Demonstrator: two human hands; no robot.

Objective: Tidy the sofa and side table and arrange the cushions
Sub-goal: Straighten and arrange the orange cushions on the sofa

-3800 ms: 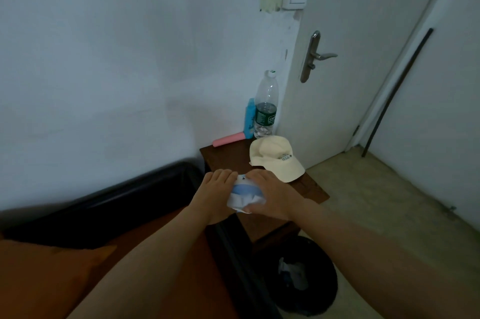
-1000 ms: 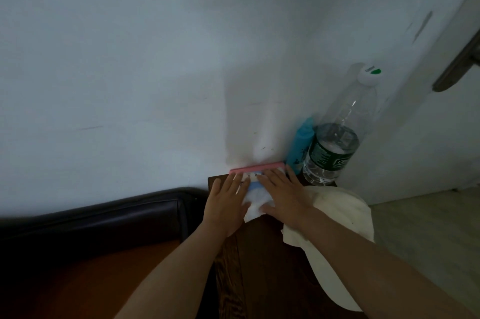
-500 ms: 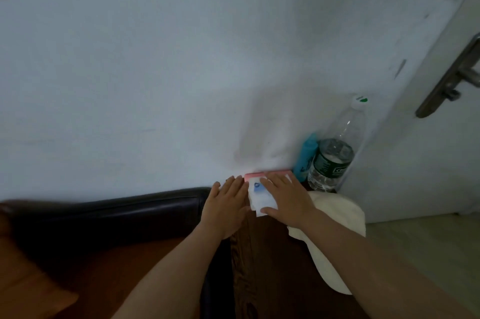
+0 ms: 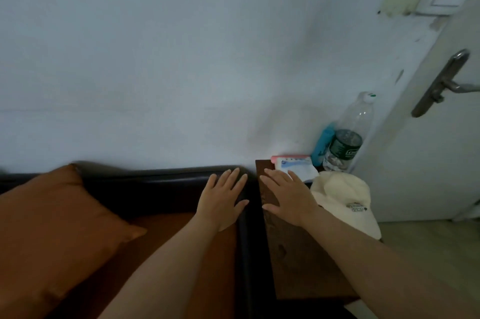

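Observation:
A white and blue tissue pack (image 4: 296,166) lies at the back of the brown side table (image 4: 298,253), against a pink object (image 4: 289,157) by the wall. My right hand (image 4: 285,195) hovers flat over the table just in front of the pack, fingers straight, holding nothing. My left hand (image 4: 223,197) is spread flat over the sofa's black armrest (image 4: 248,240), empty too. An orange cushion (image 4: 52,227) leans on the sofa's black back at the left. A cream cap (image 4: 345,199) lies on the table right of my right hand.
A clear water bottle (image 4: 349,136) and a blue tube (image 4: 323,143) stand in the table's back corner by the wall. A white door with a metal handle (image 4: 441,82) is at the right. The orange sofa seat (image 4: 168,253) lies beneath my left arm.
Both hands have let go of the tissue pack, which now lies at the back of the table. The hands drew back and the view swung left, showing the cushion.

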